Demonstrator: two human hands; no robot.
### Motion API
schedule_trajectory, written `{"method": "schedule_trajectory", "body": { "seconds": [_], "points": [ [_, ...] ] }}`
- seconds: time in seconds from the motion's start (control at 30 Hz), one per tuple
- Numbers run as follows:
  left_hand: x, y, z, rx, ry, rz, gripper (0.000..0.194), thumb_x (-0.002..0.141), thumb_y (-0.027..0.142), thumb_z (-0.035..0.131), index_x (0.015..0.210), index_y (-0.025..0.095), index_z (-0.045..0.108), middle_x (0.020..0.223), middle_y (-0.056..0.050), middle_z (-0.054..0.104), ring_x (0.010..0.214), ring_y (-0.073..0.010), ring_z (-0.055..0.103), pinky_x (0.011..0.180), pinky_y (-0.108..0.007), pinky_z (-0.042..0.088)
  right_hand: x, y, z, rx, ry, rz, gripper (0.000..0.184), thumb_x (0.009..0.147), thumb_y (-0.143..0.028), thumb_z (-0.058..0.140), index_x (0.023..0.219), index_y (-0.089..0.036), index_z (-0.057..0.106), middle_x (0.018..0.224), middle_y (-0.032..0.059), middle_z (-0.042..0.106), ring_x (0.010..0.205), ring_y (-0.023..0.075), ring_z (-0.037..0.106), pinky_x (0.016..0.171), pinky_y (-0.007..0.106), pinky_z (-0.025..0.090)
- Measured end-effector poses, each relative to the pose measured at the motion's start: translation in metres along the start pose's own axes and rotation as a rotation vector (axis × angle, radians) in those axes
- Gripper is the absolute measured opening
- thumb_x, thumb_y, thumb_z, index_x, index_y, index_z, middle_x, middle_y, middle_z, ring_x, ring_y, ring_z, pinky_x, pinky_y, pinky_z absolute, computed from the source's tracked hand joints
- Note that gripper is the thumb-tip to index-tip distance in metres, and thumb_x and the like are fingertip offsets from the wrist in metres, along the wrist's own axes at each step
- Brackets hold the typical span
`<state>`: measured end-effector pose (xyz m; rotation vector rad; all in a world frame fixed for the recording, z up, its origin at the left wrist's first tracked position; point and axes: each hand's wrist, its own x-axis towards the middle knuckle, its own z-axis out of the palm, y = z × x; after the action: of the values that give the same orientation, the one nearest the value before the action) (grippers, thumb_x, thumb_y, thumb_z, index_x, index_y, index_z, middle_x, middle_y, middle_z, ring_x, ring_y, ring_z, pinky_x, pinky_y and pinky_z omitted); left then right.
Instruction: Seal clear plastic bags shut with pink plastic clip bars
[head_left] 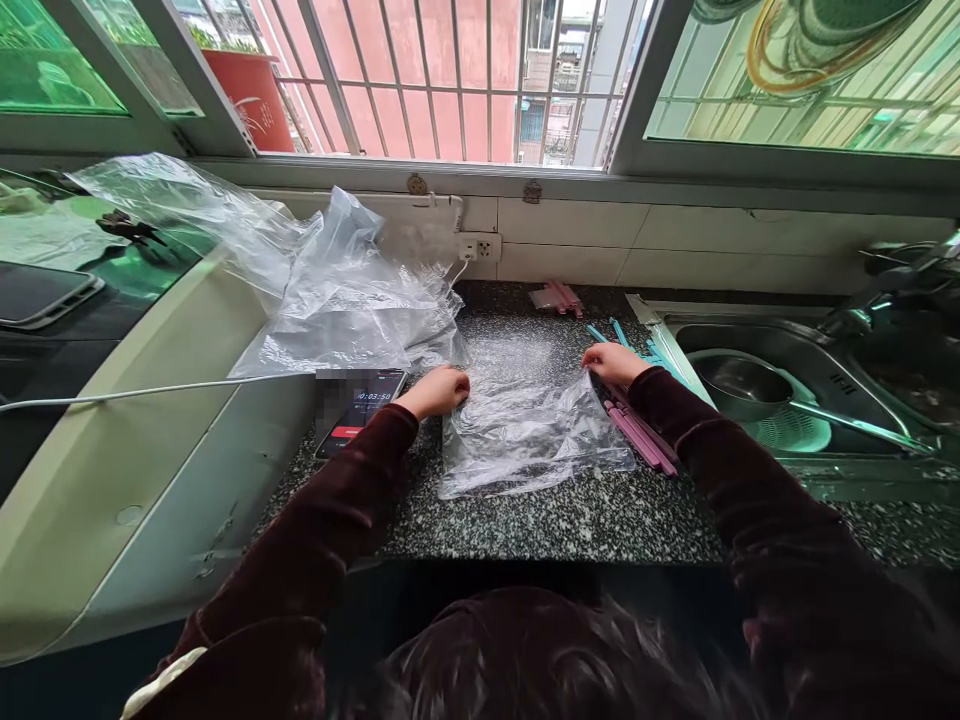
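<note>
Speckled dark stone countertop (555, 525) bears a clear, crinkled plastic bag (532, 435) — the person's left hand (444, 390) pinches its far left corner, the right hand (613, 363) its far right, both closed. Slim pink sticks (642, 440) lie just right of the bag; a black rectangular phone (366, 408), left of it.

Dark velvety sleeves, bare hands.
The left sleeve (330, 510), at lower left, and right sleeve (750, 490), at lower right, are deep brownish maroon, softly shiny along their folds, narrowing to snug ends at the bare left hand (441, 390) and right hand (616, 364). A cream strip (165, 683) edges the bottom left; a dark shaggy mass (540, 660), hair or fluffy clothing, fills bottom centre.
</note>
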<state>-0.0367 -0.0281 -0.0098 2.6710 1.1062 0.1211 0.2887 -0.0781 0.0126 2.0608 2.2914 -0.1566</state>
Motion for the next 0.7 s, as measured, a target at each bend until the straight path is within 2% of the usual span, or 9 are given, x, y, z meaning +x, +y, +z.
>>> {"method": "schedule_trajectory", "body": {
  "seconds": [0.1, 0.27, 0.47, 0.6, 0.7],
  "points": [
    [-0.005, -0.005, -0.001, -0.016, 0.02, -0.035, 0.019, 0.071, 0.017, 0.048, 0.069, 0.019, 0.067, 0.07, -0.006, 0.068, 0.073, -0.0193, 0.06, 0.071, -0.027, 0.045, 0.002, 0.005, 0.001, 0.011, 0.001, 0.001, 0.029, 0.076, -0.009, 0.044, 0.085, -0.018, 0.069, 0.089, 0.0042, 0.07, 0.083, 0.0142, 0.061, 0.073, 0.022, 0.043],
    [-0.01, -0.012, -0.004, -0.027, 0.044, -0.087, 0.019, 0.072, 0.021, 0.049, 0.073, 0.019, 0.067, 0.07, -0.006, 0.067, 0.069, -0.019, 0.06, 0.066, -0.027, 0.046, 0.004, 0.006, 0.003, -0.02, 0.007, 0.018, 0.026, 0.074, -0.009, 0.045, 0.076, -0.019, 0.069, 0.087, 0.0054, 0.07, 0.084, 0.0168, 0.06, 0.075, 0.025, 0.043],
    [-0.009, -0.015, -0.006, 0.045, 0.036, -0.138, 0.018, 0.074, 0.019, 0.051, 0.081, 0.017, 0.067, 0.078, -0.008, 0.066, 0.078, -0.0208, 0.061, 0.073, -0.029, 0.047, 0.003, 0.0, 0.007, -0.059, 0.059, 0.069, 0.026, 0.076, -0.013, 0.044, 0.072, -0.015, 0.069, 0.091, 0.0123, 0.068, 0.09, 0.022, 0.058, 0.082, 0.033, 0.043],
    [-0.018, -0.002, -0.012, 0.105, 0.213, -0.129, 0.022, 0.077, 0.022, 0.053, 0.093, 0.014, 0.066, 0.095, -0.012, 0.061, 0.092, -0.024, 0.059, 0.085, -0.036, 0.047, -0.003, 0.001, 0.005, -0.038, 0.117, 0.118, 0.026, 0.077, -0.016, 0.044, 0.082, -0.015, 0.07, 0.095, 0.0129, 0.068, 0.093, 0.0232, 0.057, 0.082, 0.035, 0.043],
    [-0.039, 0.02, -0.011, 0.042, 0.254, 0.01, 0.021, 0.079, 0.023, 0.053, 0.095, 0.015, 0.065, 0.101, -0.011, 0.06, 0.096, -0.0234, 0.057, 0.088, -0.038, 0.046, -0.006, 0.005, 0.003, 0.013, 0.116, 0.114, 0.026, 0.078, -0.02, 0.046, 0.089, -0.018, 0.069, 0.093, 0.0077, 0.069, 0.089, 0.0192, 0.06, 0.08, 0.03, 0.045]
  ]
}}
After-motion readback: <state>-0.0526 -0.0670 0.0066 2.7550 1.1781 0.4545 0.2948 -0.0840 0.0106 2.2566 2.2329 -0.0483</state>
